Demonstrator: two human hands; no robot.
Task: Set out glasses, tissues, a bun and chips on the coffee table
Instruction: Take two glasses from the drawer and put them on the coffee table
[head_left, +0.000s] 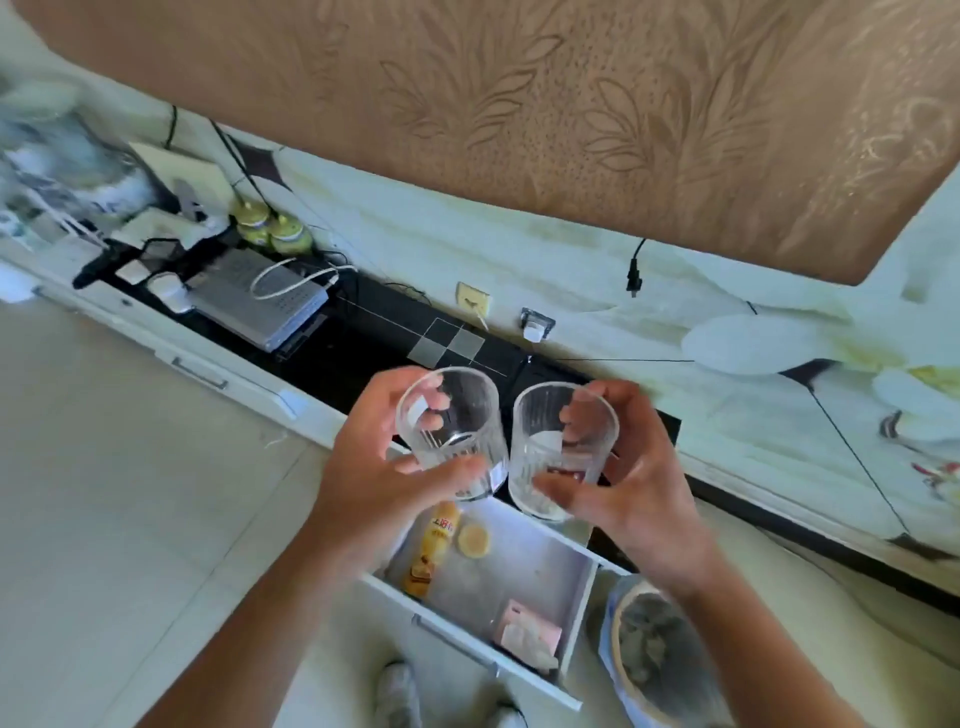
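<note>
I hold two clear ribbed glasses side by side above an open white drawer (579, 610). My left hand (374, 467) grips the left glass (452, 431); my right hand (641, 483) grips the right glass (561, 449). Both glasses are upright, mouths tilted slightly toward me, and nearly touch. In the drawer lie an orange snack packet (434, 551), a small round bun (473, 540) and a pink tissue pack (530, 631). No coffee table is in view.
A low white cabinet with a black top (363, 338) runs along the wall, carrying a grey set-top box (260, 301), cables and two jars (270, 228). A round patterned stool or basket (649, 654) stands right of the drawer. My shoes show below.
</note>
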